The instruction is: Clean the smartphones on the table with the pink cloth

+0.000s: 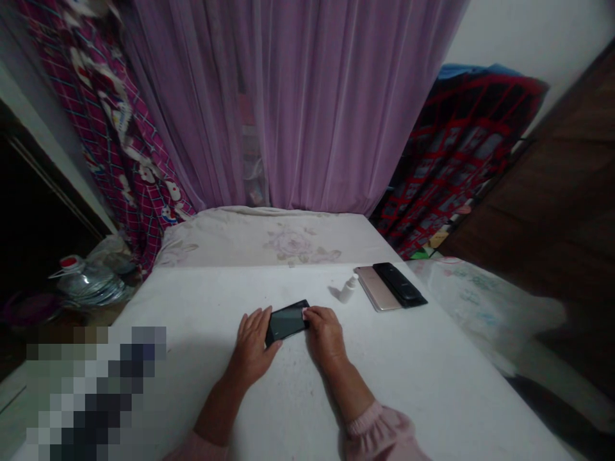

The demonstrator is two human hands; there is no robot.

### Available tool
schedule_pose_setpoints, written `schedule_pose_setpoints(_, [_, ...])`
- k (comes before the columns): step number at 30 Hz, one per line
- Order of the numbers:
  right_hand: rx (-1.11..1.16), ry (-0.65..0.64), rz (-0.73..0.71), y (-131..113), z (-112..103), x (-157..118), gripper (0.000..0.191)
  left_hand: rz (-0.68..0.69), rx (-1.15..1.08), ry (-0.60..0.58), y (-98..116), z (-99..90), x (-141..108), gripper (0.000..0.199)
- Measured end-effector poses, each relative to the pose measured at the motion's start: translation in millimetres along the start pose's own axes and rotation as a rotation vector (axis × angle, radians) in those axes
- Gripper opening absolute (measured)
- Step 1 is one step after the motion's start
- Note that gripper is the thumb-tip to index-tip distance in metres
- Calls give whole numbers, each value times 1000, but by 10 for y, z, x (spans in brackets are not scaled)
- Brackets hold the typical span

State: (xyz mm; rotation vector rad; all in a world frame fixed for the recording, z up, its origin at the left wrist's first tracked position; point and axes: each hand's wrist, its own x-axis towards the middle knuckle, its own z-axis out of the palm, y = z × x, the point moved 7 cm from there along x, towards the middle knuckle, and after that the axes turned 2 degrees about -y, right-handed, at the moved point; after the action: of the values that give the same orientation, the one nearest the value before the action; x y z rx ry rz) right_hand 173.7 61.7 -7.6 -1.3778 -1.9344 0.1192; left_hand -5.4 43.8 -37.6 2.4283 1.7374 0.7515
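Note:
A dark phone (288, 321) lies screen up at a slant on the white table. My left hand (253, 346) grips its left end, with the thumb along the near edge and the fingers at the far side. At the right end, my right hand (327, 333) is closed in a pinch over the screen. Between its fingertips shows a small pale pinkish piece (305, 313), possibly cloth or a pad; its kind is unclear. Beyond the right hand stands a small white bottle (348, 289).
To the right of the bottle lie a gold phone (377, 291) and a black phone or case (400, 286), side by side. A floral cloth (230, 237) covers the table's far part. Purple curtains (327, 115) hang behind. Left of the table is a large clear water bottle (86, 282).

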Motion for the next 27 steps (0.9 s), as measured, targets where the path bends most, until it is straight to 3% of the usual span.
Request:
schedule_pose_setpoints(3, [-25, 14, 25, 17, 4, 1, 30, -18, -12, -22, 2, -9, 9, 69])
schedule_pose_setpoints(9, [63, -52, -128, -304, 141, -47, 27, -41, -36, -53, 25, -34, 13, 70])
schedule_pose_setpoints(17, [-27, -1, 59, 88, 28, 96, 28, -52, -57, -93, 54, -59, 25, 71])
schedule_pose_setpoints(24, [37, -81, -74, -338, 253, 100, 23, -77, -46, -119, 72, -76, 38, 70])
schedule_pose_setpoints(27, [33, -76, -76, -287, 226, 109, 23, -77, -49, -129, 83, -83, 35, 70])
